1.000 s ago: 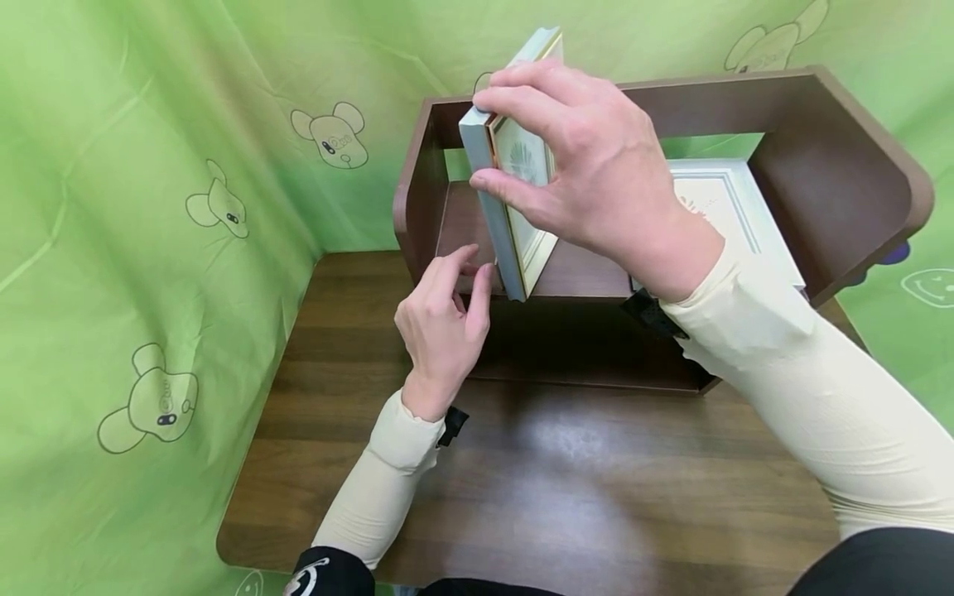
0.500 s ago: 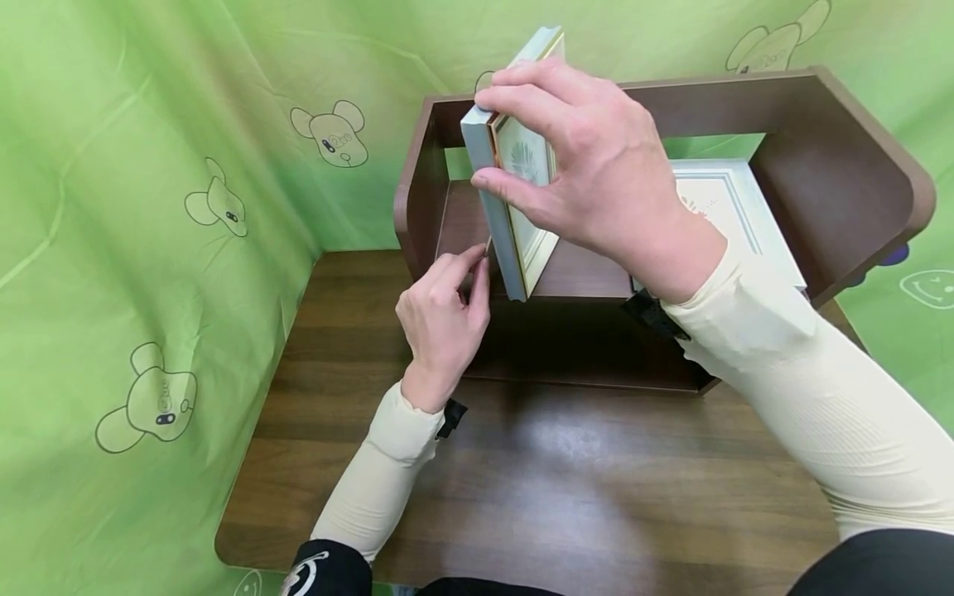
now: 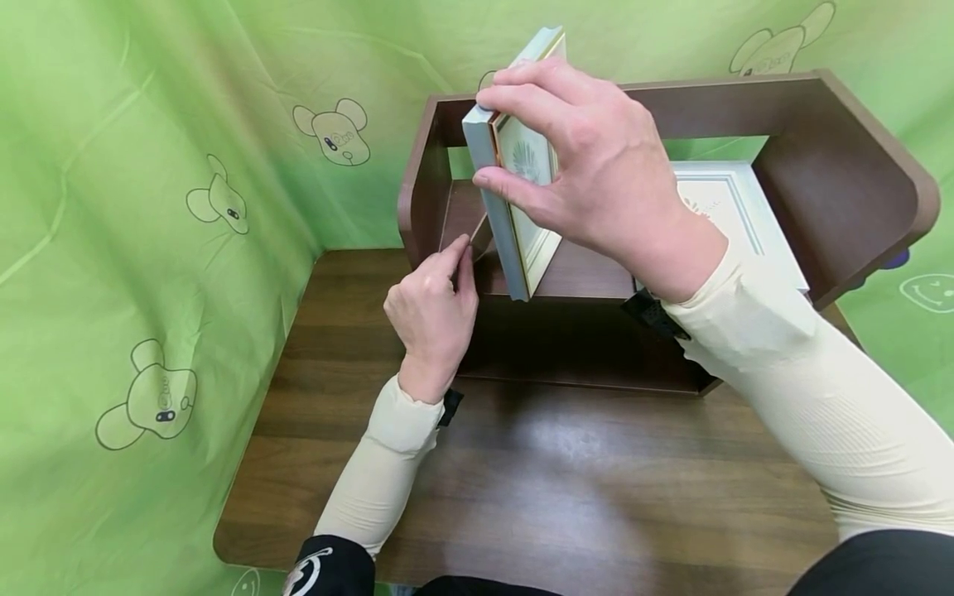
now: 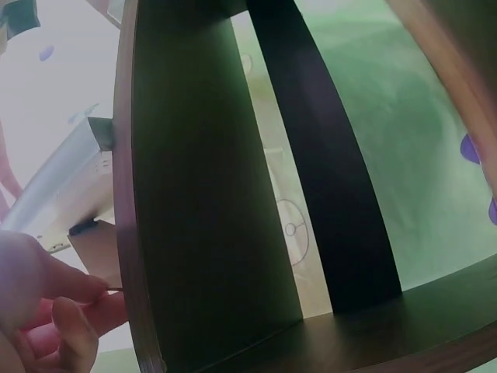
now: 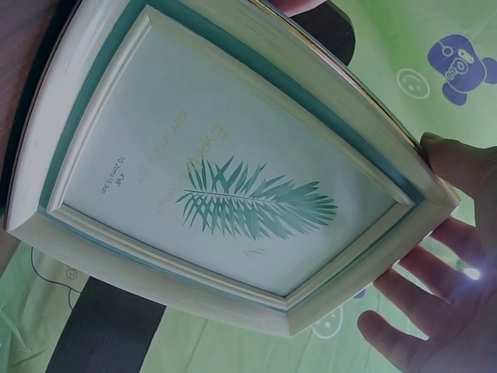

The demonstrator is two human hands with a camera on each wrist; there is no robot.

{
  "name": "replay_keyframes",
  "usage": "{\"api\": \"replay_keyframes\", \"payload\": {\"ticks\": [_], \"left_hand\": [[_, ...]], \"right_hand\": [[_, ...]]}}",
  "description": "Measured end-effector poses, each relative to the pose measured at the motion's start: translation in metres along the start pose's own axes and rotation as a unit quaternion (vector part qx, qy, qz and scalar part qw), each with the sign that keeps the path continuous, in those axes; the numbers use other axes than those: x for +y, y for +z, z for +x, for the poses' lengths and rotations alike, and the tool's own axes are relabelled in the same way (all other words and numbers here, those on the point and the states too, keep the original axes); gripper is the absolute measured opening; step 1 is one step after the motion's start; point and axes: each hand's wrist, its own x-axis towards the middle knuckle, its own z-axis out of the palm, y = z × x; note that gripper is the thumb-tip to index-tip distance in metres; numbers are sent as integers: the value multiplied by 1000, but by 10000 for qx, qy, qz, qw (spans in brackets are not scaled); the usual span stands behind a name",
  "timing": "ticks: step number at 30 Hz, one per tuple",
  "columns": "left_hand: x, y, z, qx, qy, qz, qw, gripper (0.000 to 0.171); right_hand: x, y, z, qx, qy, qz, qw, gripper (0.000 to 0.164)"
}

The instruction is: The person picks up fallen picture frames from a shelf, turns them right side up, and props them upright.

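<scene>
A pale blue and white picture frame [image 3: 495,190] stands upright on the brown shelf, its front turned to the right. In the right wrist view the picture [image 5: 256,206] shows a green feathery leaf behind the pane. My right hand [image 3: 596,165] grips the frame by its upper edge, thumb on the near side and fingers over the top. Behind the frame, my left hand [image 3: 434,310] pinches the edge of a thin brown support leg [image 3: 484,235], which stands out at an angle from the back. In the left wrist view that leg [image 4: 99,252] shows beyond the shelf edge.
A second white and blue picture frame [image 3: 734,207] is on the right part of the brown shelf unit [image 3: 827,182], partly hidden by my right wrist. The unit has raised side walls and stands on a wooden table [image 3: 551,480]. Green patterned cloth [image 3: 246,108] hangs behind and left.
My left hand has closed finger and thumb on the support leg and drawn it left, away from the frame's back. The right hand and the frame have stayed nearly still.
</scene>
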Motion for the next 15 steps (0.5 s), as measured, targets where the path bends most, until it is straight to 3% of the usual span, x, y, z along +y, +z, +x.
{"api": "replay_keyframes", "payload": {"ticks": [15], "left_hand": [[4, 1, -1, -123, -234, 233, 9994, 13]], "right_hand": [[0, 0, 3, -162, -36, 49, 9999, 45]]}}
